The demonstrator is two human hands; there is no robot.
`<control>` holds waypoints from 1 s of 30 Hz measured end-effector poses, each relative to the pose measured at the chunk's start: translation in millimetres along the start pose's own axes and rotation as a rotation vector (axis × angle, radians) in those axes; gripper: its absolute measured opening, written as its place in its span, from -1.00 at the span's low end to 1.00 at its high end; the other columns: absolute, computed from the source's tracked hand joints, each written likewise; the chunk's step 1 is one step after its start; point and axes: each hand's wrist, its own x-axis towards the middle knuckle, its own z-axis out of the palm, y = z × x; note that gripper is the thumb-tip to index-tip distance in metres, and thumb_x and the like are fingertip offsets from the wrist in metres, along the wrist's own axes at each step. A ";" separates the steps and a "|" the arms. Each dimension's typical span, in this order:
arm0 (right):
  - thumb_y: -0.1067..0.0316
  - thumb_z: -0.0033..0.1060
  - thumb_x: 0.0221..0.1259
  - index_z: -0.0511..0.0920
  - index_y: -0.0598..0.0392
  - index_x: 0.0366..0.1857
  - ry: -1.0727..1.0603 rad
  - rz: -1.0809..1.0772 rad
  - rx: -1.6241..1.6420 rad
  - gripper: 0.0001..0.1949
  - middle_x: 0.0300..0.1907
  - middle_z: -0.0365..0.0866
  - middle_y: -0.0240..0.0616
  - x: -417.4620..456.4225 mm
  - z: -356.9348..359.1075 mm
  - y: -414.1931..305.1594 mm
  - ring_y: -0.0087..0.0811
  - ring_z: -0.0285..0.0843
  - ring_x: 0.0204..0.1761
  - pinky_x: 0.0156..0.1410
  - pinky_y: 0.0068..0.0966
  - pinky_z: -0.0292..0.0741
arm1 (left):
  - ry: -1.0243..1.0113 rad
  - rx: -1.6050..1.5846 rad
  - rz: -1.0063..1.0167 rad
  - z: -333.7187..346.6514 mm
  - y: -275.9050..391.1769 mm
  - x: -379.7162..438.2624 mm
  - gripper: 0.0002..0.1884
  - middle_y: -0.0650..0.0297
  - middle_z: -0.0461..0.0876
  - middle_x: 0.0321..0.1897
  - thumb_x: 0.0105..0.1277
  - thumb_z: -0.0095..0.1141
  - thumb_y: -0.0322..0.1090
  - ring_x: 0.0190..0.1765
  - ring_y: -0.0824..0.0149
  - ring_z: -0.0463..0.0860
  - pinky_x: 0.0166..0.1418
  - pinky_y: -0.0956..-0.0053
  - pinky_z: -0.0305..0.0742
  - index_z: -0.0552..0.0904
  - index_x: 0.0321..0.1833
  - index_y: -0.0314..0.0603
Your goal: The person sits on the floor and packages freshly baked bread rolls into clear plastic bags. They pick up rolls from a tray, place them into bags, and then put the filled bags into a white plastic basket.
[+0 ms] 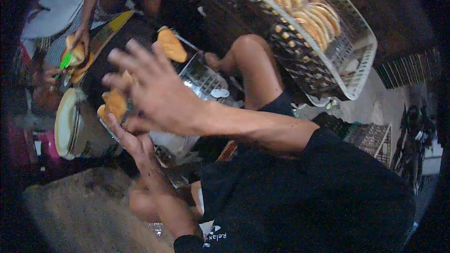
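My right hand (158, 91) is raised above the work spot, back upward, fingers spread and blurred by motion. A bit of bread (127, 77) shows between its fingers. Below it, my left hand (135, 142) has its thumb against a golden bread roll (115, 104); its other fingers are largely hidden. Another bread piece (172, 45) lies just beyond my right hand, at the edge of a clear plastic container (205, 77). Two white round things (220, 93) are on or in that container. A whitish plastic bag (172, 142) shows under my right wrist.
A large plastic crate (332, 66) holds rows of bagged bread (316, 24) at the upper right. A co-worker's hands (80, 44) hold a split roll (74, 54) and a green-handled tool (65, 60) at the left. A round pale tub (66, 124) stands nearer, beside my hands.
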 end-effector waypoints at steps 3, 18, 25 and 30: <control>0.30 0.44 -0.07 0.38 -0.02 0.15 -0.227 0.046 -0.084 -0.39 0.17 0.46 0.02 -3.4 -26.4 11.2 0.07 0.41 0.24 0.28 0.11 0.35 | -0.139 0.368 0.196 53.9 6.8 -30.9 -0.23 -0.12 0.49 0.13 0.36 -0.04 0.23 0.13 0.04 0.57 0.14 0.26 0.53 0.21 0.42 -0.23; 0.14 0.39 0.05 0.43 0.20 0.10 -0.668 0.501 -0.814 -0.44 -0.09 0.67 -0.09 -76.3 -476.3 299.0 -0.13 0.65 -0.08 0.03 -0.20 0.57 | -0.582 1.633 -0.068 20.7 -88.9 -19.9 -0.35 0.13 0.60 -0.73 0.24 0.19 0.23 -0.68 0.25 0.62 -0.47 0.39 0.51 0.62 -0.58 -0.40; 0.20 0.33 0.04 0.60 0.07 -0.14 -0.805 0.476 -0.202 -0.69 -0.23 0.70 -0.08 71.5 -156.0 165.4 -0.15 0.67 -0.21 -0.10 -0.26 0.58 | -0.553 0.949 -0.237 48.7 -67.2 -34.5 -0.56 0.30 0.49 -0.69 0.42 0.11 -0.07 -0.67 0.43 0.52 -0.58 0.50 0.41 0.52 -0.55 -0.26; 0.24 0.29 0.02 0.69 0.03 -0.26 -0.788 0.284 0.155 -0.79 -0.31 0.72 -0.08 62.2 15.4 85.9 -0.15 0.69 -0.27 -0.17 -0.33 0.58 | -0.334 0.563 0.145 57.9 -62.3 -3.8 -0.56 0.22 0.58 -0.55 0.42 0.04 0.01 -0.52 0.34 0.58 -0.42 0.44 0.55 0.56 -0.37 -0.32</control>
